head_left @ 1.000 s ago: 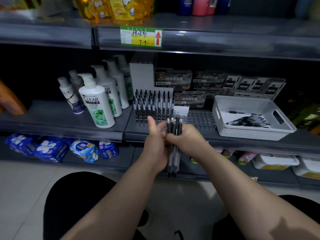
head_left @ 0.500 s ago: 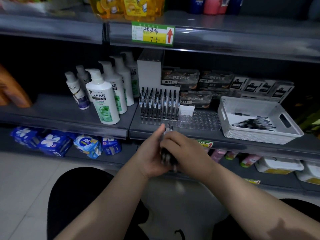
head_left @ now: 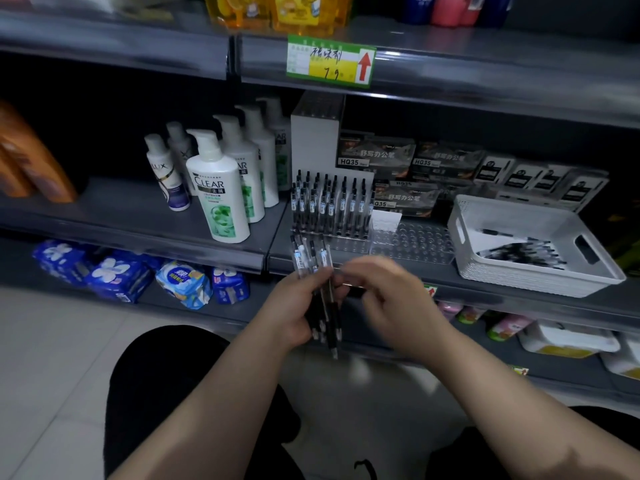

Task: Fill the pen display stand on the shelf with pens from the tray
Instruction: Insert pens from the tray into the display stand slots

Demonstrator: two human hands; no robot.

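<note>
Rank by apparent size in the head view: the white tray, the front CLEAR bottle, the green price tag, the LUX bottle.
1. white tray, clearly the largest.
2. front CLEAR bottle.
3. green price tag and LUX bottle: they look alike in area, and they sit at different depths, so no ranking between them.

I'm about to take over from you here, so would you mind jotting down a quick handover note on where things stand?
Left hand: closed around a bundle of pens, tips down, in front of the shelf edge.
Right hand: at the bundle, motion-blurred; cannot tell whether it grips a pen.
Pen display stand: left section filled with upright pens, right section's holes empty.
White tray, right of the stand: more pens lie inside.
Left to do: fill the right section from the bundle, then from the tray.
</note>
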